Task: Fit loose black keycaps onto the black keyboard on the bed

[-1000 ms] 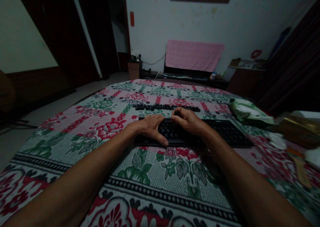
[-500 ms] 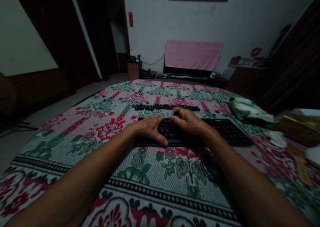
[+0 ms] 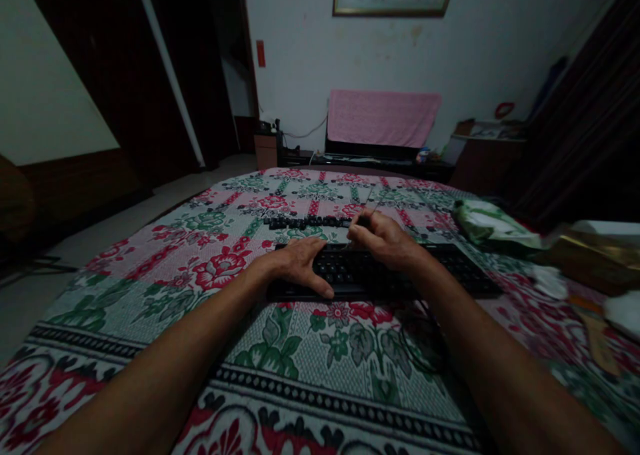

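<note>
A black computer keyboard [image 3: 340,268] lies across the patterned tablecloth in front of me. My left hand [image 3: 300,265] grips its left part, the thumb on the front edge and the fingers at the far edge. Over the middle of the keyboard, my right hand [image 3: 377,235] is closed in a pinch on a thin wire-like tool [image 3: 373,198]. One end of the tool sticks up above the fingers, and a fine tip points down toward the upper key rows. Behind the keyboard, loose black keycaps [image 3: 290,222] sit in rows on the cloth, partly hidden by my right hand.
A dark cable [image 3: 420,355] coils before the keyboard. To the right are a green-and-white packet [image 3: 493,223], a gold box [image 3: 595,251], a crumpled white tissue [image 3: 550,281] and a wooden-handled brush [image 3: 597,338]. The floral tablecloth [image 3: 150,295] covers the table; a pink towel [image 3: 383,117] hangs beyond it.
My right hand has lifted slightly and turned, so the thin tool now shows above its fingers. My left hand keeps its place on the keyboard. The view has tipped up a little.
</note>
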{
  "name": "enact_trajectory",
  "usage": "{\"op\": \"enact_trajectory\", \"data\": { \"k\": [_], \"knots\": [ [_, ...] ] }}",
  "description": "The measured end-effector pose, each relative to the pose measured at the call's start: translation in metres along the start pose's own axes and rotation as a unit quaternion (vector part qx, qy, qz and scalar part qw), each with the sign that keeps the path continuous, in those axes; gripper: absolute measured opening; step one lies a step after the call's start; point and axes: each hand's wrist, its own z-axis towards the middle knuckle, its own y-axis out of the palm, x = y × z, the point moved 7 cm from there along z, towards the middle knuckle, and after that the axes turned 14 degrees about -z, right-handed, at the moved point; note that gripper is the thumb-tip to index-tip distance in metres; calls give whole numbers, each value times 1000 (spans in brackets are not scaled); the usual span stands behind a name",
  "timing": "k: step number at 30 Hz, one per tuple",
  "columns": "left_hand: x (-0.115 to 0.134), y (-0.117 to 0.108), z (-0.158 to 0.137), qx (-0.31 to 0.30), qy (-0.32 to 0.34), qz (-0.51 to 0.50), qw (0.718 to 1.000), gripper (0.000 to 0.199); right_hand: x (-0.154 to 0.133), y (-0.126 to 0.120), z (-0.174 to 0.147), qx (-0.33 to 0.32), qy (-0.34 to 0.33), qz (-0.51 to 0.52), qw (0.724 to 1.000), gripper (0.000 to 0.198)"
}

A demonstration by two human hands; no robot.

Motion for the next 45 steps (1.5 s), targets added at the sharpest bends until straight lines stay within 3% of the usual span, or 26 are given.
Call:
{"op": "enact_trajectory", "data": {
  "k": [4,9,14,19,24,29,33,36,40,45],
  "knots": [
    [1,-4,5,29,45,-68,996,79,2,13,0,-1,1,-5,1000,15],
    [7,-22,8,158,168,-175,957,46,0,21,1,-2,-4,-11,1000,15],
    [12,-15,10,146,155,-224,951,25,1,20,0,31,-2,10,999,13],
    [17,-12,10,174,144,-154,962,17,3,23,-1,34,-6,3,999,13],
    [24,-14,8,199,140,16,970,22,5,23,-2,57,-20,-20,998,16],
    [22,-13,8,201,61,165,964,26,4,24,-3,70,-20,10,997,16],
    [5,-28,6,229,-7,194,954,24,8,14,-2,134,14,45,990,16],
    [-26,-48,1,274,-67,135,950,21,19,6,-2,170,48,58,983,17],
    [-68,-58,1,280,-115,27,953,24,32,7,-3,161,56,-11,985,17],
    [-92,-51,5,296,-140,-44,944,24,40,13,-4,150,56,-37,987,18]
  ]
}}
